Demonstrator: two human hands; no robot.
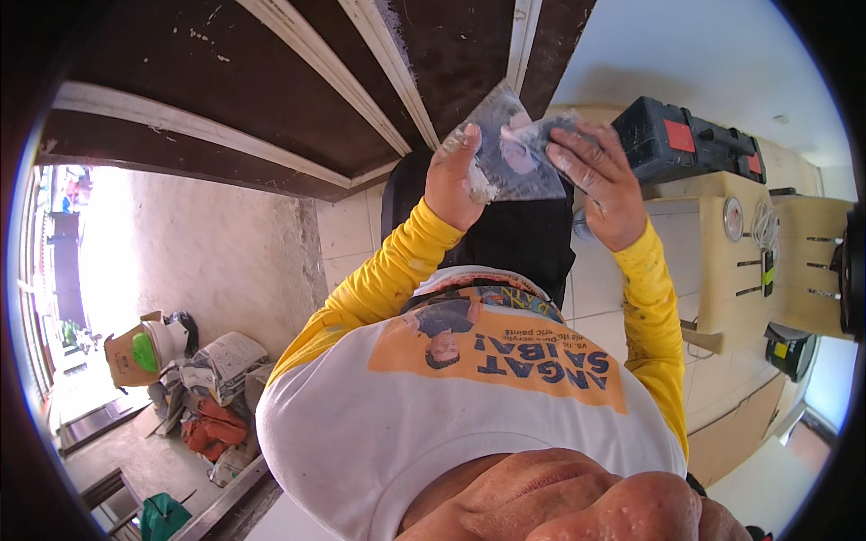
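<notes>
My left hand (454, 180) grips the lower left edge of a thin, flat, grey square plate (538, 187), its thumb on top. Whitish putty smears the plate's face and clings along its edge by the thumb. Over the plate's right side, my right hand (597, 176) closes its fingers on a small grey putty-smeared scraper blade (534, 133). The blade lies across the plate and seems to touch it. Beyond both hands stands a dark brown panel (271, 68) with whitish raised strips (329, 68).
To the right, a black toolbox (663, 149) with red patches sits on beige plastic furniture (713, 261), near a white cable (765, 224). A black bucket (790, 356) stands lower right. At left are a cardboard box (131, 361), sacks (225, 361) and an orange-red bag (215, 428).
</notes>
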